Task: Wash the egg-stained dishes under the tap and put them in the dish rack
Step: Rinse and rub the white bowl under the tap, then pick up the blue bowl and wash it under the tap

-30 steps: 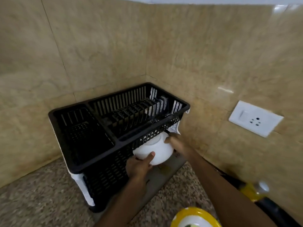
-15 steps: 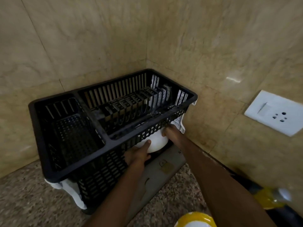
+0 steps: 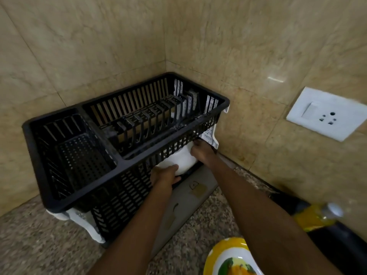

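**Item:** white bowl (image 3: 181, 157), half under the top tier of the black dish rack (image 3: 119, 161), at the worktop's (image 3: 39, 245) back corner.
**Step:** seating it on the lower shelf. Keep it level, slide it clear of the rim above, and let go only once it rests.
**Your left hand** (image 3: 163, 175): fingers (image 3: 172, 167) curled round the near side.
**Your right hand** (image 3: 201, 150): gripping the far side, fingertips hidden beneath the rack.

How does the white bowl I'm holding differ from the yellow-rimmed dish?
The white bowl is plain; the yellow-rimmed dish has a green and orange pattern. The left hand and right hand hold the white bowl under the top tier of the dish rack; the yellow-rimmed dish lies outside it, unheld. Both show white.
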